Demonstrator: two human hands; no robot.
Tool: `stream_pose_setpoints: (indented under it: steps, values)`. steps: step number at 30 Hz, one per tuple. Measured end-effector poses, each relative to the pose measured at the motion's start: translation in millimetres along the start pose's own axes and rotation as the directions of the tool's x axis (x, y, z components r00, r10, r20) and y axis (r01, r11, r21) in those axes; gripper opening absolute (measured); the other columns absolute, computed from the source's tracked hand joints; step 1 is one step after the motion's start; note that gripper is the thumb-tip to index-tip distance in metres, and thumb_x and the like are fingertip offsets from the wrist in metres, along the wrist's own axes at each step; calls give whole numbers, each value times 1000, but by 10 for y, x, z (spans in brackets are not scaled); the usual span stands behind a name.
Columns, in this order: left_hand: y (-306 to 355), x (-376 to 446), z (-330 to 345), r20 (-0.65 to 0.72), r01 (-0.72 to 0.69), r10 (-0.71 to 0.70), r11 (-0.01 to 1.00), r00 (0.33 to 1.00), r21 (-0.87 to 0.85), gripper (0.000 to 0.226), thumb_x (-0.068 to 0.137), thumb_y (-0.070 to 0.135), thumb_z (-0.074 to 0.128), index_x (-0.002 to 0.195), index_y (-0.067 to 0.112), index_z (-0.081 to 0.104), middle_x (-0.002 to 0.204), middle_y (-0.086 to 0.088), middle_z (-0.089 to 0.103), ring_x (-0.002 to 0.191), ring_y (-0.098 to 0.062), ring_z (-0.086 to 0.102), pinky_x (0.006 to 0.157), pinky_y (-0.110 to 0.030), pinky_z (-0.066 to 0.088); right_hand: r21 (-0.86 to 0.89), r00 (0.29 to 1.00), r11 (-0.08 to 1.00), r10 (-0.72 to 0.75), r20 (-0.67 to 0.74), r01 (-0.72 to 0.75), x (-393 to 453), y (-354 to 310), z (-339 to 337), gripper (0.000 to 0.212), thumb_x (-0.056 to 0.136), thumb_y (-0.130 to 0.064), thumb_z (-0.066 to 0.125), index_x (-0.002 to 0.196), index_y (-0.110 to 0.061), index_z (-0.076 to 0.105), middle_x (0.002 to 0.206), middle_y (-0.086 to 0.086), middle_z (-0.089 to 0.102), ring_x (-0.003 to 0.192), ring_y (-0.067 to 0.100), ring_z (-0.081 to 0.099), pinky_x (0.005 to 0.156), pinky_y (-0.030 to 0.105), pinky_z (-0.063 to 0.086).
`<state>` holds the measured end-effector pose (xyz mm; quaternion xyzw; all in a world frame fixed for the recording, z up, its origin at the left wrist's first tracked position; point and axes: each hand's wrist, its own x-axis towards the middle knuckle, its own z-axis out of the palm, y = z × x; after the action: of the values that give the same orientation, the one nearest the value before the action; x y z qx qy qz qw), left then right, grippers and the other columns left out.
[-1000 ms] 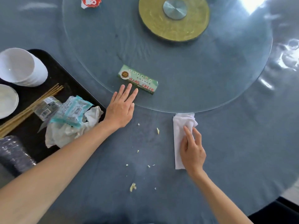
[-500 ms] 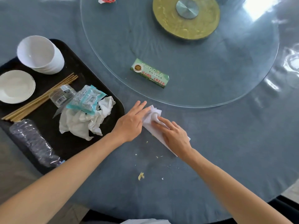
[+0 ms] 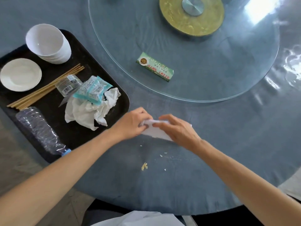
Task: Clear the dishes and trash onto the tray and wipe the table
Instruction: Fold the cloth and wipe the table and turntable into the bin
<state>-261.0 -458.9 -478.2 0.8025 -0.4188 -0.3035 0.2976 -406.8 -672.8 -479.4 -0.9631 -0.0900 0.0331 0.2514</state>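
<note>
A white cloth (image 3: 154,132) lies on the blue table (image 3: 228,144) just right of the black tray (image 3: 78,137). My left hand (image 3: 132,123) pinches the cloth's left end. My right hand (image 3: 177,129) lies over its right part, with the fingers curled on its top edge. Food crumbs (image 3: 144,166) are scattered on the table in front of the cloth. The tray holds stacked white bowls (image 3: 48,44), a small white plate (image 3: 20,77), chopsticks (image 3: 45,88), a crushed plastic bottle (image 3: 39,131), crumpled tissue (image 3: 91,110) and a teal wrapper (image 3: 92,90).
A glass turntable (image 3: 203,70) with a gold hub (image 3: 191,15) covers the table's middle. A green box (image 3: 154,69) lies on the glass near its front edge. The table's round front edge runs below my forearms.
My left hand left the green box, came to the cloth and now pinches it. Both hands have bunched the cloth, which moved left toward the tray.
</note>
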Motion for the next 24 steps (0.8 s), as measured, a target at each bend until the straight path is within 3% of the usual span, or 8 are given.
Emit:
stream_pose_setpoints:
  steps: [4, 8, 11, 14, 19, 22, 24]
  values:
    - [126, 421, -247, -85, 46, -45, 999, 995, -1, 26, 91, 26, 71, 117, 25, 73, 104, -5, 62, 94, -20, 61, 87, -37, 50, -68, 998, 996, 47, -43, -50, 309, 283, -275, 43, 100, -11, 63, 136, -34, 62, 109, 3, 64, 89, 27, 63, 63, 29, 42]
    - [62, 553, -130, -92, 141, -130, 983, 987, 120, 30, 94, 21, 67, 123, 24, 72, 118, -10, 61, 108, -24, 59, 96, -36, 47, -118, 993, 989, 94, 78, -84, 368, 475, -171, 57, 98, -17, 60, 149, -39, 48, 116, 5, 60, 101, 33, 62, 78, 38, 47]
    - [23, 409, 72, -181, 190, -166, 973, 970, 128, 30, 91, 14, 71, 120, 21, 75, 118, -14, 59, 109, -32, 60, 95, -36, 46, -94, 988, 984, 152, 0, -151, 172, 437, 0, 58, 97, -17, 60, 149, -40, 47, 114, 4, 60, 96, 33, 59, 81, 44, 52]
    - [24, 114, 281, -224, 166, -136, 978, 965, 123, 30, 86, 7, 75, 113, 19, 79, 109, -14, 61, 101, -33, 59, 90, -35, 46, -68, 993, 992, 100, -64, -105, -97, 305, 158, 54, 94, -15, 63, 145, -30, 53, 104, 5, 61, 86, 34, 58, 74, 44, 55]
    - [62, -557, 652, -245, 157, -132, 984, 960, 85, 34, 80, 4, 80, 107, 25, 81, 101, -4, 63, 87, -22, 57, 77, -40, 53, -52, 998, 999, -5, -67, 1, -618, 12, 423, 44, 95, -15, 63, 138, -20, 61, 103, 6, 63, 79, 33, 56, 72, 41, 54]
    - [121, -893, 837, -210, 196, -183, 980, 960, 43, 35, 83, 5, 79, 107, 30, 80, 100, 1, 61, 81, -11, 52, 75, -31, 49, -22, 998, 999, -31, -63, 29, -903, -212, 584, 50, 89, -7, 70, 137, -20, 61, 101, 4, 63, 76, 31, 55, 65, 38, 51]
    - [175, -1045, 878, -154, 211, -207, 977, 966, 10, 35, 85, 6, 78, 108, 33, 80, 100, 4, 60, 82, 1, 52, 74, -15, 41, -25, 998, 998, -55, -40, 54, -1029, -296, 615, 62, 81, -3, 78, 137, -22, 58, 99, 2, 62, 75, 28, 55, 61, 36, 50]
